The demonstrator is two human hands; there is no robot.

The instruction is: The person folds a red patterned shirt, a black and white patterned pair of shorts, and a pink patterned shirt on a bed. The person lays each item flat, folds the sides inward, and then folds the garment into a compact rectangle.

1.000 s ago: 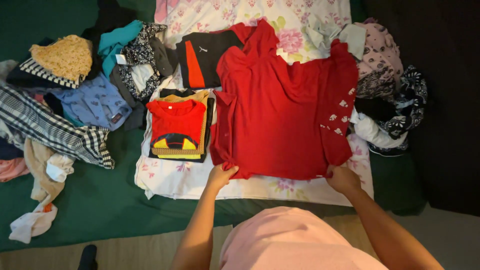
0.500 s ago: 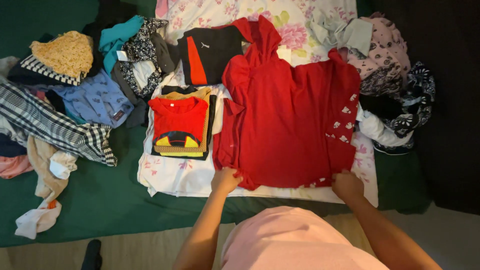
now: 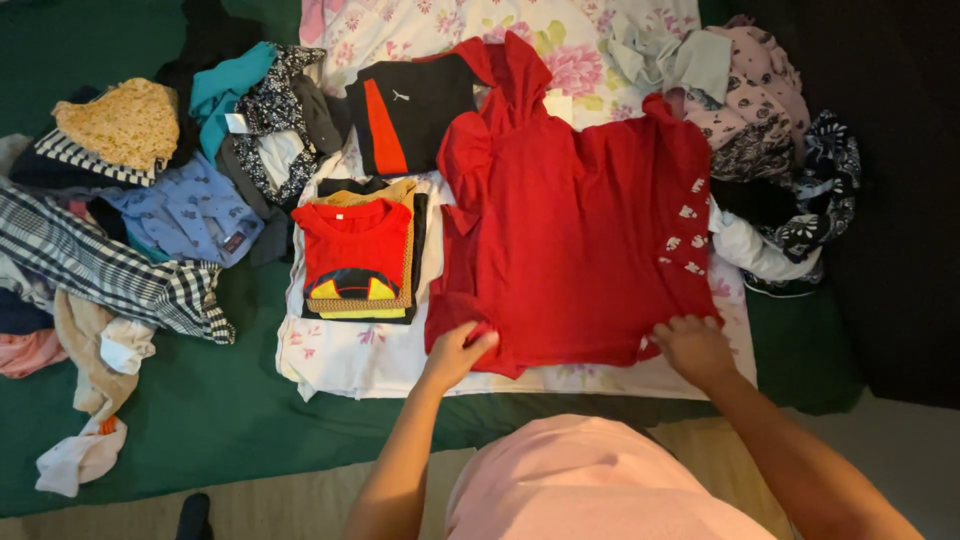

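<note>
Green bedding covers the bed, and over its middle lies a floral sheet that carries the folded clothes. On the right half of that sheet a red hooded top is spread flat, its hood pointing to the far edge and its hem along the near edge. The left hand pinches the near left corner of the hem, fingers closed on the cloth. The right hand rests on the near right corner of the hem, fingers curled over the fabric; whether it grips or only presses I cannot tell.

Just beside the top, toward the sheet's left edge, sits a small stack of folded shirts with a red one uppermost. Beyond the stack, near the far edge, lies a black shirt with a red stripe. Off the sheet's left edge a heap of loose clothes spreads across the bedding, a checked shirt among them. At the sheet's right edge another pile of patterned clothes is bunched, touching the top's sleeve.
</note>
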